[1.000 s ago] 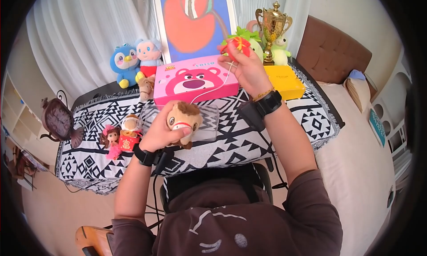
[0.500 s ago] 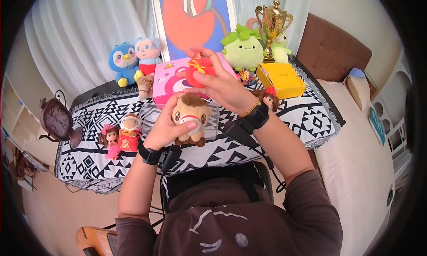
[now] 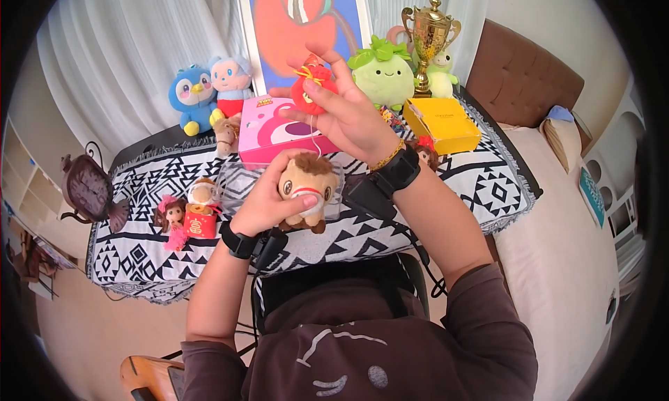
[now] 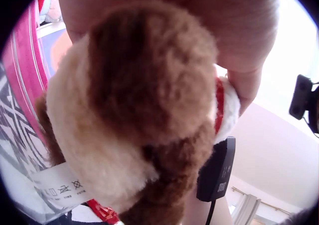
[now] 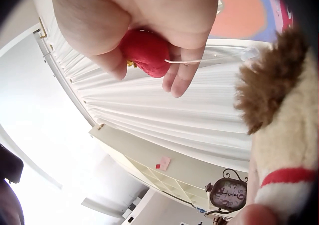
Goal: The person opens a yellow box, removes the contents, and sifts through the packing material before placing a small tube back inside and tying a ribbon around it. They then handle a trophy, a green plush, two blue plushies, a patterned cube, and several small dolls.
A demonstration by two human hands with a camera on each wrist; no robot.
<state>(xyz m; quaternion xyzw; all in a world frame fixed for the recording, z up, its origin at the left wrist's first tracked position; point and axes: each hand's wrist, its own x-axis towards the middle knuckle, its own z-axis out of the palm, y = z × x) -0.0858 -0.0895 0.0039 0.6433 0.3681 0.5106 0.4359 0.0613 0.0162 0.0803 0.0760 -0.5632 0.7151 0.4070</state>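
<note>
My left hand (image 3: 261, 204) grips a plush horse (image 3: 304, 185) with a brown mane and a red band round its muzzle, thumb across its front. Above it, my right hand (image 3: 355, 122) pinches a small red pouch (image 3: 315, 91) with a yellow bow. A white cord (image 5: 192, 62) runs from the pouch toward the horse's head. In the left wrist view the horse's brown and cream fur (image 4: 149, 75) fills the middle, with a white tag (image 4: 60, 186) at its side.
Behind the hands lies a pink bear box (image 3: 258, 133). Right of it are a green plush (image 3: 383, 80), a yellow box (image 3: 446, 126) and a gold trophy (image 3: 428, 42). Small dolls (image 3: 174, 220) lie at the left, near a dark clock (image 3: 89, 185). Blue plush toys (image 3: 194, 98) sit behind.
The right hand with the pouch has come left from beside the green plush to above the horse, lately rising a little. The left hand and horse have shifted slightly right.
</note>
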